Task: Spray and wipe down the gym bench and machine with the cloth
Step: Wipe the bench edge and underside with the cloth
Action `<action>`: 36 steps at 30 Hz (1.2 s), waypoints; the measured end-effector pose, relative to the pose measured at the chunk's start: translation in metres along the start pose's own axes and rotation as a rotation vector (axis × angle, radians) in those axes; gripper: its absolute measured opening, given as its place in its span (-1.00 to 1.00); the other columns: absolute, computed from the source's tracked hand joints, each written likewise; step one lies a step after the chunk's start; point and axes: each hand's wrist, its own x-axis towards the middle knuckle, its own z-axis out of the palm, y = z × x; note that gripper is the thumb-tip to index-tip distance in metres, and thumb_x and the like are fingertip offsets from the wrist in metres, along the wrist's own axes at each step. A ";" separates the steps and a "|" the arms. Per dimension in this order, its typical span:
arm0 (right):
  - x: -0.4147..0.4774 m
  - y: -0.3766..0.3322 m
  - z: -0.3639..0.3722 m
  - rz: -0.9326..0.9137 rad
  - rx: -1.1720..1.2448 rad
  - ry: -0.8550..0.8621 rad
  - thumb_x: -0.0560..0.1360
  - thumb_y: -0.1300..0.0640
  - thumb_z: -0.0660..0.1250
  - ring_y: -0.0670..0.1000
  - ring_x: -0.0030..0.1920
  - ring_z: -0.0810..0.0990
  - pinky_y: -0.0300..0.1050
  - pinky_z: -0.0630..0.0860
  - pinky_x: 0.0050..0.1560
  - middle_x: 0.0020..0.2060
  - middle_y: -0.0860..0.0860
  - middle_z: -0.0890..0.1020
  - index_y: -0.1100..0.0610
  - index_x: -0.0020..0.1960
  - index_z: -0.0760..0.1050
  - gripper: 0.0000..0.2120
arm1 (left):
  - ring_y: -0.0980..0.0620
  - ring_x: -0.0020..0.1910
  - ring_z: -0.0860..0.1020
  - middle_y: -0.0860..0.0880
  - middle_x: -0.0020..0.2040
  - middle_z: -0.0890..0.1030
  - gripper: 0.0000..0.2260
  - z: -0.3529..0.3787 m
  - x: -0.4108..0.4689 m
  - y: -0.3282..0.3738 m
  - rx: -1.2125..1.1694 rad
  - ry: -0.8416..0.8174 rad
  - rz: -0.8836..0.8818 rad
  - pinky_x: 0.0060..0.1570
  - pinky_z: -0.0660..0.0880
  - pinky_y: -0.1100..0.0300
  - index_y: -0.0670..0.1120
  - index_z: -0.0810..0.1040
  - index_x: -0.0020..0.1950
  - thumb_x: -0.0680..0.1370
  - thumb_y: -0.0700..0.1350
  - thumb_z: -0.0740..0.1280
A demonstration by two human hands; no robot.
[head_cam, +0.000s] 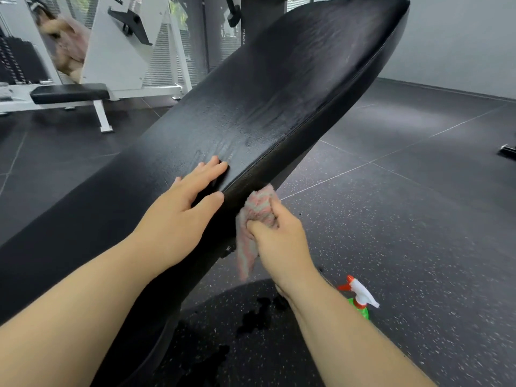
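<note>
A long black padded gym bench (279, 88) slopes up from lower left to upper right, with damp streaks on its top. My left hand (184, 208) lies flat on the pad near its right edge, fingers spread, holding nothing. My right hand (279, 236) grips a pink and grey striped cloth (255, 219) and presses it against the bench's right side edge, just under the seam. Part of the cloth hangs down below my fist. A spray bottle (360, 298) with a green body, white head and red trigger stands on the floor by my right forearm.
Dark speckled rubber floor (405, 219) spreads to the right, with wet dark patches (257, 317) under the bench. A second flat black bench (69, 93) on a white frame and a white machine (125, 51) stand at the back left. A person (67, 43) is behind that machine.
</note>
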 end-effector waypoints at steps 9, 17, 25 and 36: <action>0.012 -0.029 -0.002 -0.210 0.006 0.410 0.51 0.08 0.40 -0.23 0.08 0.57 -0.11 0.52 0.21 0.04 -0.23 0.59 -0.33 0.03 0.45 -0.70 | 0.49 0.36 0.20 0.52 0.35 0.30 -0.65 -0.023 -0.037 -0.021 0.149 0.076 -0.052 0.25 0.07 0.55 0.31 0.42 0.36 0.63 -0.03 0.20; -0.060 0.033 0.068 -0.423 -0.239 0.072 0.30 0.26 0.39 -0.19 0.26 0.49 -0.31 0.37 0.32 0.15 -0.06 0.56 0.01 0.06 0.66 -0.64 | 0.34 0.26 0.48 0.30 0.15 0.62 -0.60 -0.022 -0.038 -0.036 -0.372 0.259 -0.220 0.41 0.30 0.15 0.14 0.71 -0.02 0.57 -0.31 0.21; -0.011 -0.011 0.027 -0.354 -0.073 0.430 0.42 0.24 0.38 -0.08 0.08 0.59 0.04 0.53 0.17 0.10 -0.10 0.51 -0.09 0.16 0.60 -0.62 | 0.50 0.26 0.37 0.48 0.19 0.51 -0.57 -0.024 -0.048 -0.047 -0.068 0.268 -0.170 0.24 0.20 0.61 0.22 0.63 0.11 0.58 -0.30 0.21; -0.067 0.033 0.080 -0.487 -0.144 0.100 0.34 0.29 0.34 -0.09 0.25 0.52 -0.21 0.39 0.35 0.12 -0.03 0.50 0.03 0.13 0.64 -0.60 | 0.50 0.25 0.39 0.49 0.15 0.51 -0.45 -0.038 -0.067 -0.070 0.002 0.349 -0.241 0.19 0.23 0.62 0.30 0.61 0.05 0.50 -0.39 0.19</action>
